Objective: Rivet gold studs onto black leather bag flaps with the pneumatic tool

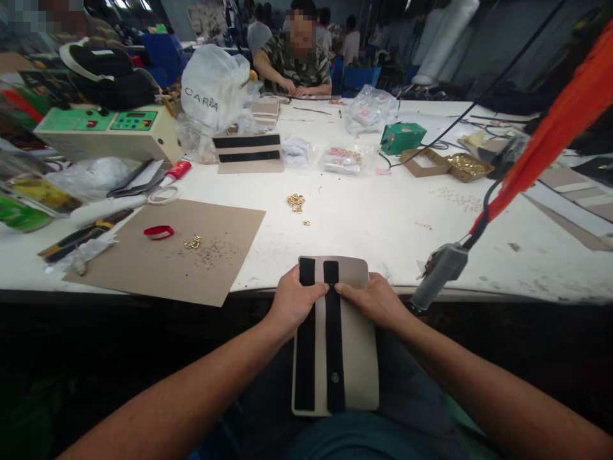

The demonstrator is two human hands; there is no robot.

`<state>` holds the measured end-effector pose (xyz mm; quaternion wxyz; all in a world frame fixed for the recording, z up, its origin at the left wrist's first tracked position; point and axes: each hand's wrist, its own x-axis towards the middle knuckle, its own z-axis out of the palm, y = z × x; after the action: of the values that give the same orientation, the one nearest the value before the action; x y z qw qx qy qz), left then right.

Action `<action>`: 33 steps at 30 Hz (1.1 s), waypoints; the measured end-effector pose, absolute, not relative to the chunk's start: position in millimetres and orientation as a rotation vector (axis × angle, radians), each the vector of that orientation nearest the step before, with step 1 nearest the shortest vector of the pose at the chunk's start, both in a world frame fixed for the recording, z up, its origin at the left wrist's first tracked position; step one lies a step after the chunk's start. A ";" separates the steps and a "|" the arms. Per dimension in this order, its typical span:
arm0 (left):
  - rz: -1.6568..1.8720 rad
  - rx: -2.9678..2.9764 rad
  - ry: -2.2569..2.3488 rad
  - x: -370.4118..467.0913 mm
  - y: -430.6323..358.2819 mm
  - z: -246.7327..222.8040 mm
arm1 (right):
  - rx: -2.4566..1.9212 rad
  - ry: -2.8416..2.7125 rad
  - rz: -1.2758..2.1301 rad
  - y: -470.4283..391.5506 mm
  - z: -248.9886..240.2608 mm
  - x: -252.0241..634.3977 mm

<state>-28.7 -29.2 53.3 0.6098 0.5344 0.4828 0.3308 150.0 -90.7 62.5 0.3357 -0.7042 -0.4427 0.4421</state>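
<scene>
Between my hands is a beige panel point(359, 358) with two black strips running lengthwise, its far end at the table edge and its near end by my lap. My left hand point(297, 299) grips the panel's left side, the thumb pressing on the right-hand black strip point(334, 345). From the other side my right hand point(372, 298) holds the panel, its thumb tip on the same strip, close to the left thumb. A small round metal stud point(335, 377) shows near the strip's lower end. Fingers under the panel are hidden.
Small gold hardware pieces point(295, 203) lie on the white table point(359, 236). A brown sheet point(220, 275) at left bears a red ring and dark bits. A grey electric screwdriver-like tool point(439, 275) hangs at right by an orange cord. Across the table sits a person point(294, 64).
</scene>
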 end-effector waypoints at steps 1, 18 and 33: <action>0.740 1.232 1.125 -25.5 -21.7 49.5 | -1.891 -1.150 1.132 -84.3 60.6 149.7; 0.706 2.017 1.279 -40.5 10.2 47.5 | -2.053 -1.334 0.881 -59.6 52.8 143.2; 0.778 2.568 0.855 -31.3 23.7 13.9 | -2.071 -1.427 0.652 -77.1 66.9 153.6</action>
<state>-31.3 23.7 13.9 0.1621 0.8998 0.2995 0.2728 153.6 -77.1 66.9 0.2685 -0.7678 -0.5291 0.2417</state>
